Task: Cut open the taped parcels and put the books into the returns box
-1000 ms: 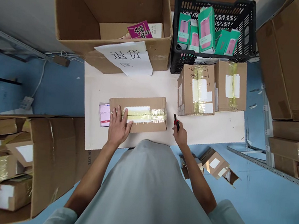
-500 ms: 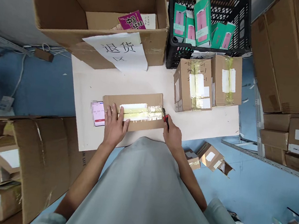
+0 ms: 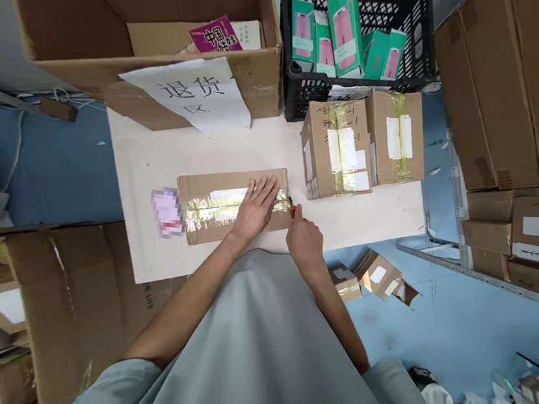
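Observation:
A long, flat cardboard box (image 3: 217,224) lies on the white table, with shiny yellowish tape and white labels along its top. Fingers outstretched, my left hand (image 3: 255,208) rests flat on the right half of the box. My right hand (image 3: 305,239) is wrapped round a red and black box cutter (image 3: 291,209). The cutter's tip is at the right end of the box, by the end of the tape; whether the blade is in the tape I cannot tell. A phone (image 3: 167,212) with a pixelated screen lies just left of the box.
Two taped cartons (image 3: 339,148) stand at the table's right. Behind them a black crate (image 3: 292,93) holds several green boxes. A big open carton (image 3: 264,86) with a paper sign stands at the back left. Opened small boxes (image 3: 381,276) lie on the blue floor.
My left hand has slid from the left part of the box to its right half. The right hand keeps the box cutter at the box's right end. The view has shifted slightly.

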The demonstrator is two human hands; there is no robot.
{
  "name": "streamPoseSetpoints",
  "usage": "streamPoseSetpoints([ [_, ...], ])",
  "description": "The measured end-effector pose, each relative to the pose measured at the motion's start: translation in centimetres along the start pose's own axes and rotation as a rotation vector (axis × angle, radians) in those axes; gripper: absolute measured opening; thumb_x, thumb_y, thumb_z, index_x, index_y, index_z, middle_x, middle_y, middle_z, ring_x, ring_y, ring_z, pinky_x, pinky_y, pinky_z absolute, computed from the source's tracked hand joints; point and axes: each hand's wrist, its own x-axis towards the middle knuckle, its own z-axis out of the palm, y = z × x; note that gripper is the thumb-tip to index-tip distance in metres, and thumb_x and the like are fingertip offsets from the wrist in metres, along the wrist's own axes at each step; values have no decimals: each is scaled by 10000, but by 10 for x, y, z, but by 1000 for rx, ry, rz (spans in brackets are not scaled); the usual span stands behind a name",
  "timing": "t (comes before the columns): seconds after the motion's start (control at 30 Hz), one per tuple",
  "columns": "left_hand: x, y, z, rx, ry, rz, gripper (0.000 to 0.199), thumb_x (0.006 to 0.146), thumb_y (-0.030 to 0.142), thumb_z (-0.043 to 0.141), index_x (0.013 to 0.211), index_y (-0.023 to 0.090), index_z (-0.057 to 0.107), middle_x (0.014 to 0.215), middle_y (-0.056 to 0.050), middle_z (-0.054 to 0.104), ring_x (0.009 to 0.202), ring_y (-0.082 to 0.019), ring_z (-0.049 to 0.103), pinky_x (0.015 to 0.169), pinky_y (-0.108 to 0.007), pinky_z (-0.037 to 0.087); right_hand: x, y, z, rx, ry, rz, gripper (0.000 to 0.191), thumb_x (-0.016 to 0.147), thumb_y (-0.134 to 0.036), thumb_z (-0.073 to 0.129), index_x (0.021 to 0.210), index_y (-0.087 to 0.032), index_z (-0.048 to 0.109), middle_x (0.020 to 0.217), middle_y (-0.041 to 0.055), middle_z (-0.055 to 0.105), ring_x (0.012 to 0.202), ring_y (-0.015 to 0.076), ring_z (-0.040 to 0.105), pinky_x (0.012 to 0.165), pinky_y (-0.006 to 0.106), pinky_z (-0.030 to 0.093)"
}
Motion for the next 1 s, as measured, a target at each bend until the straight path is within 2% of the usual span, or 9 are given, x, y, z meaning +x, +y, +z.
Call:
streamPoseSetpoints([
  [0.23, -8, -11, 6, 200, -3, 62, 506, 1148, 278, 410, 1626, 179, 545, 1725, -173, 499, 1695, -317, 328, 1416, -660, 109, 10, -17, -13, -18, 12, -5, 652, 1066, -21, 326, 1717, -42, 348, 1275, 269, 783, 1200, 279, 793, 957, 353, 621],
  [0.33, -7, -12, 7, 325, -4, 71, 520, 1161, 277, 373, 1647, 151, 508, 1737, -179, 475, 1695, -313, 327, 1418, -655, 130, 5, -16, -17, -29, -36, 1, 575, 1061, -20, 363, 1623, -30, 485, 1278, 267, 782, 1217, 278, 788, 971, 341, 618],
  [0.47, -6, -12, 10, 358, 6, 92, 532, 1157, 236, 344, 1663, 145, 485, 1750, -171, 455, 1703, -301, 308, 1418, -647, 157, -3, -9, -16, -52, -79, -12, 448, 1055, -42, 419, 1433, -75, 658, 1288, 251, 779, 1240, 285, 777, 982, 331, 606],
  [0.53, -6, -11, 11, 353, 11, 97, 533, 1158, 237, 341, 1662, 147, 488, 1745, -168, 463, 1698, -305, 321, 1417, -652, 154, -9, -3, -14, -57, -73, -21, 451, 1061, -64, 430, 1465, -76, 631, 1261, 250, 784, 1223, 291, 782, 960, 328, 603],
  [0.63, -11, -6, 6, 329, 9, 105, 532, 1166, 284, 357, 1661, 148, 495, 1733, -174, 482, 1685, -320, 352, 1412, -667, 152, -17, 10, -6, -67, 2, -5, 512, 1115, -142, 389, 1614, -92, 491, 1163, 238, 802, 1126, 305, 807, 896, 345, 598],
  [0.73, -30, -5, -11, 303, 59, 77, 549, 1167, 359, 406, 1677, 166, 475, 1737, -175, 479, 1688, -322, 345, 1411, -665, 151, -11, 35, 14, -56, 121, 58, 513, 1178, -265, 330, 1676, -156, 388, 1088, 191, 810, 1029, 303, 815, 862, 356, 581],
  [0.8, -53, -9, -30, 304, 160, 3, 569, 1165, 401, 435, 1686, 174, 460, 1748, -176, 464, 1704, -323, 306, 1414, -655, 145, 7, 55, 37, -45, 162, 82, 452, 1189, -291, 322, 1608, -185, 453, 1139, 169, 801, 1018, 287, 808, 859, 344, 565],
  [0.9, -97, -22, -61, 294, 344, -176, 611, 1154, 470, 470, 1689, 176, 452, 1771, -182, 430, 1723, -330, 253, 1415, -628, 169, 40, 83, 82, -45, 127, 105, 399, 1170, -281, 391, 1534, -178, 518, 1258, 176, 765, 1071, 282, 790, 852, 332, 550],
  [1.0, -134, -38, -85, 236, 450, -355, 687, 1130, 555, 500, 1690, 162, 449, 1783, -200, 403, 1717, -349, 271, 1403, -593, 248, 63, 102, 122, -32, 72, 110, 437, 1165, -299, 435, 1580, -184, 506, 1314, 184, 739, 1126, 283, 776, 878, 334, 546],
])
